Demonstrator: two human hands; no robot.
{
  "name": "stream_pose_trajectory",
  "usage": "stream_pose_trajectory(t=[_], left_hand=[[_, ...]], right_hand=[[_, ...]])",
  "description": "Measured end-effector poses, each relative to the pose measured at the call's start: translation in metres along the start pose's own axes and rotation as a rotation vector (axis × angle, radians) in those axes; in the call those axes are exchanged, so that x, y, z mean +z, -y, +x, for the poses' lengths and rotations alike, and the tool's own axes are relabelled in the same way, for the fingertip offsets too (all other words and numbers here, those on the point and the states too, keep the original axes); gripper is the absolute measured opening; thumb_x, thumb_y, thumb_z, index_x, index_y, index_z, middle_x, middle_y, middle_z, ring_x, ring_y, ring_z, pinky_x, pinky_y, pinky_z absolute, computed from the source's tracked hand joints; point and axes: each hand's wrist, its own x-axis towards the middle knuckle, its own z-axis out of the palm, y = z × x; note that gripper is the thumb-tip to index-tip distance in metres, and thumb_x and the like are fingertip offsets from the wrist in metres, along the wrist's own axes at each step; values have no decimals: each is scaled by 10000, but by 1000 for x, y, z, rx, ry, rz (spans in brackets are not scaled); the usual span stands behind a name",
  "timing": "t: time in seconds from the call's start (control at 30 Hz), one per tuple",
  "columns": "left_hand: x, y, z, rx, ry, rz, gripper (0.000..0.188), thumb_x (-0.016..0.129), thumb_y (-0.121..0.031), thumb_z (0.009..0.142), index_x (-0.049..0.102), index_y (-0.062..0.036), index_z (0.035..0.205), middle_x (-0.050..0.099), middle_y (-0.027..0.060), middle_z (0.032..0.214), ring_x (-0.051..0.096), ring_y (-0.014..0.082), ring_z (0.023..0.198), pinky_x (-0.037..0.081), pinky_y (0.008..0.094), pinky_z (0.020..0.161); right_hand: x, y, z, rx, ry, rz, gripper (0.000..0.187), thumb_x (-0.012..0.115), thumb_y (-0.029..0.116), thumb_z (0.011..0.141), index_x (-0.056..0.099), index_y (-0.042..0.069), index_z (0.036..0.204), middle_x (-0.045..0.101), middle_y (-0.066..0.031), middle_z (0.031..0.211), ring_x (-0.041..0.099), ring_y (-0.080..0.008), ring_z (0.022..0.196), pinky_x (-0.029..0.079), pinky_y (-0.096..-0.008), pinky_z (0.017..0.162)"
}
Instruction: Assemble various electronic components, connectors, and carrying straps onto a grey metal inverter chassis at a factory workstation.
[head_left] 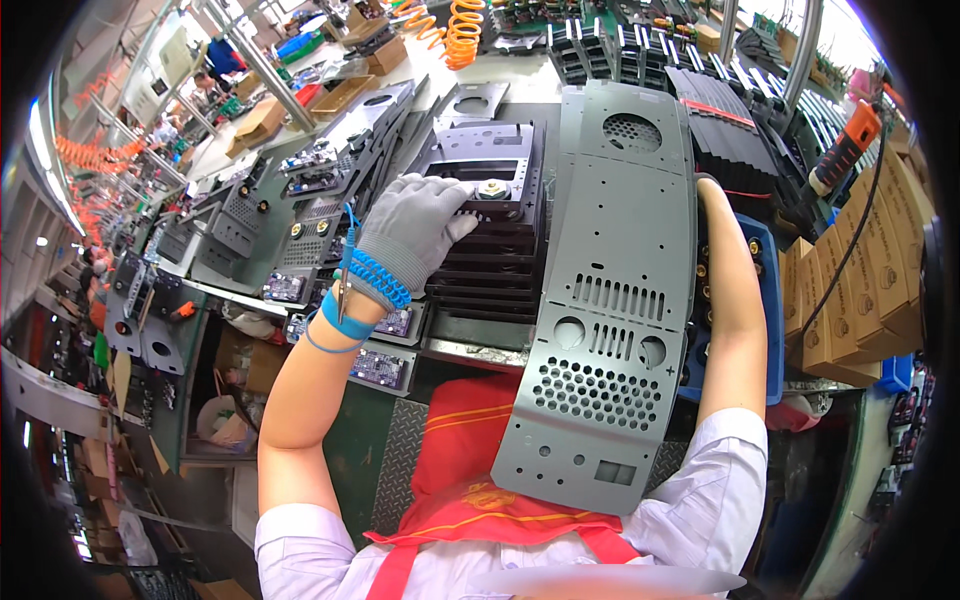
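A long grey metal panel [625, 230] with a round grille, slots and a honeycomb of holes slants from the bench down over my lap. My right hand [708, 183] is at its right edge; its fingers are hidden behind the panel, which it appears to hold. My left hand [415, 220], in a grey glove with a blue coiled wrist strap [375, 280], closes on the near edge of a black metal frame [525, 170]. Its fingertips lie beside a brass-coloured round fitting [493, 189]. Beneath that frame are several dark stacked plates [480, 270].
Right of the panel, a blue bin [770, 300] holds brass fittings. Beyond it stand stacked cardboard boxes [860, 260] and an orange-and-black power screwdriver [848, 145]. Dark panels [735, 135] fill the back right. Perforated panels and circuit boards [380, 368] lie at left. An orange coiled hose [462, 35] hangs behind.
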Motion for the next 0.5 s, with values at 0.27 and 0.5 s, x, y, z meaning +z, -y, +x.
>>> stream_pose_trajectory(t=[0.27, 0.5], left_hand=[[-4, 3, 0, -15, -39, -103, 197, 621, -127, 817, 646, -66, 1003, 646, 135, 869, 594, 335, 837, 464, 417, 778], [10, 11, 11, -49, -81, -189, 143, 619, -68, 786, 676, -67, 917, 636, 129, 819, 597, 341, 819, 470, 414, 749]], right_hand=[[-8, -5, 66, 121, -135, 63, 304, 609, 236, 827, 527, 110, 1092, 614, -158, 1087, 610, -380, 972, 489, -458, 811], [-32, -33, -3, 10, -303, -112, 303, 648, 222, 811, 499, 118, 1053, 543, -134, 1091, 615, -379, 898, 489, -476, 744]])
